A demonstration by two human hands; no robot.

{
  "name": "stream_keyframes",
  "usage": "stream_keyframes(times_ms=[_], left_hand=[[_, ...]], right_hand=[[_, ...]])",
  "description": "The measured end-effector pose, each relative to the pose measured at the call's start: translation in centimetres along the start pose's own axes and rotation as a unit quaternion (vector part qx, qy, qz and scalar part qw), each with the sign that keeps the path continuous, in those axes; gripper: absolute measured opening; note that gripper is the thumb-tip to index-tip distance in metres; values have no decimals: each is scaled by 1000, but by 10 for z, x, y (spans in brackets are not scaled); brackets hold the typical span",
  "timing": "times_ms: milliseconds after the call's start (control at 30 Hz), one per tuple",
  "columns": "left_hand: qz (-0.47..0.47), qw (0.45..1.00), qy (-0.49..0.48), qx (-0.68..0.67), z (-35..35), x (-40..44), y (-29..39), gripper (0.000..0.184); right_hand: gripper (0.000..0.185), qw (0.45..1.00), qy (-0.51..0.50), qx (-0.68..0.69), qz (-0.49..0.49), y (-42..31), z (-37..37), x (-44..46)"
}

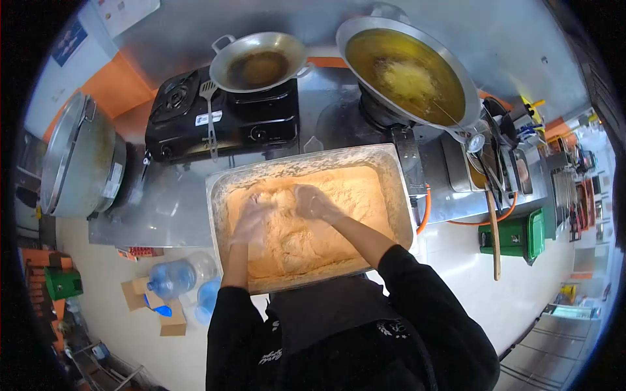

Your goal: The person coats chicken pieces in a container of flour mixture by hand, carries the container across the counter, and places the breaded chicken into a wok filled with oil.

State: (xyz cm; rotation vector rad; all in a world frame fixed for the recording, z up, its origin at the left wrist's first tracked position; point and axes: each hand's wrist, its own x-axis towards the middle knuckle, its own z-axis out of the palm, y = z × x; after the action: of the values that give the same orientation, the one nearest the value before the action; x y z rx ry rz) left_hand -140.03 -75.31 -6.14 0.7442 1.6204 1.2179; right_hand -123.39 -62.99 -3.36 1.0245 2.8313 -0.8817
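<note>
A deep metal tray (303, 160) of orange-tinted flour (352, 195) lies in front of my body. Both hands wear clear plastic gloves and are down in the flour. My left hand (253, 216) is smeared by motion at the left of a pale floured lump (280, 199), so its fingers cannot be made out. At the lump's right side is my right hand (315, 203), fingers curled together and partly hidden; what they grip does not show. Another coated mound (293, 251) lies in the flour nearer to me.
Behind the tray, a wok of oil (450, 62) bubbles around frying food at right. A smaller wok (259, 62) sits on a black gas stove (274, 117), a slotted spatula (210, 117) across its top. Large pots (78, 156) stand left; a wooden handle (493, 234) juts out right.
</note>
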Motion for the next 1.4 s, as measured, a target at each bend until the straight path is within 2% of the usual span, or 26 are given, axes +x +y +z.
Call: stream_keyframes(times_ms=[33, 67, 133, 200, 233, 267, 333, 433, 467, 567, 667, 767, 867, 967, 1033, 1100, 1133, 1167, 1200, 1267, 1367, 1400], left_hand=[[68, 998, -11, 7, 3, -10, 8, 71], [24, 995, -31, 97, 2, -15, 21, 75], [-64, 958, -64, 273, -1, -22, 37, 83], [71, 968, -25, 241, 7, -8, -6, 81], [135, 965, -4, 224, 7, -7, -23, 80], [126, 957, -2, 261, 7, -8, -21, 77], [95, 938, 2, 332, 14, -5, -2, 70], [3, 918, -17, 396, 21, -18, 41, 60], [22, 912, -11, 410, 21, -22, 42, 55], [79, 870, 24, 487, 17, -14, 30, 49], [106, 852, 71, 508, 17, -22, 37, 47], [179, 868, 93, 453, 4, -35, 37, 45], [130, 877, 102, 451, -3, -44, 38, 45], [118, 899, 69, 417, -13, -52, 41, 47], [71, 878, 61, 470, -20, -49, 28, 48], [27, 872, 70, 484, -23, -44, 25, 51], [3, 878, 81, 472, -11, -52, 51, 55], [-21, 883, 92, 460, -5, -57, 66, 58], [10, 871, 79, 484, -5, -56, 63, 53], [75, 844, 54, 528, -7, -48, 48, 44], [39, 832, 6, 553, -11, -30, 17, 41], [25, 841, 25, 539, -10, -29, 17, 40]], right_hand=[[45, 999, 30, -2, -28, 20, 5, -6], [43, 997, 59, -4, -57, 26, -5, -17], [39, 998, -29, -30, 37, 31, -46, -38], [37, 998, 2, -66, 4, 58, -43, -48], [37, 996, -45, -78, 17, 76, -37, -43], [37, 991, -95, -88, 29, 90, -33, -37], [27, 996, 11, -84, 5, 95, -38, -49], [20, 997, 26, -62, -22, 74, -57, -58], [19, 998, 12, -69, 5, 85, -53, -52], [19, 986, 120, -114, -4, 96, -46, -57], [20, 993, 94, -50, 55, 97, -60, -64], [22, 990, 80, -67, 90, 90, -73, -72], [25, 985, 97, -57, 129, 112, -63, -76], [31, 988, 40, -82, 125, 115, -71, -84], [37, 985, -34, -115, 124, 113, -75, -88], [37, 985, -16, -143, 92, 111, -70, -81], [34, 986, 35, -152, 62, 109, -59, -76], [31, 980, 40, -186, 56, 105, -49, -73], [28, 973, 46, -221, 50, 101, -40, -69], [21, 936, -30, -341, 84, 92, -28, -62], [14, 911, 16, -410, 47, 113, -14, -65], [14, 922, 16, -384, 50, 121, -16, -68]])
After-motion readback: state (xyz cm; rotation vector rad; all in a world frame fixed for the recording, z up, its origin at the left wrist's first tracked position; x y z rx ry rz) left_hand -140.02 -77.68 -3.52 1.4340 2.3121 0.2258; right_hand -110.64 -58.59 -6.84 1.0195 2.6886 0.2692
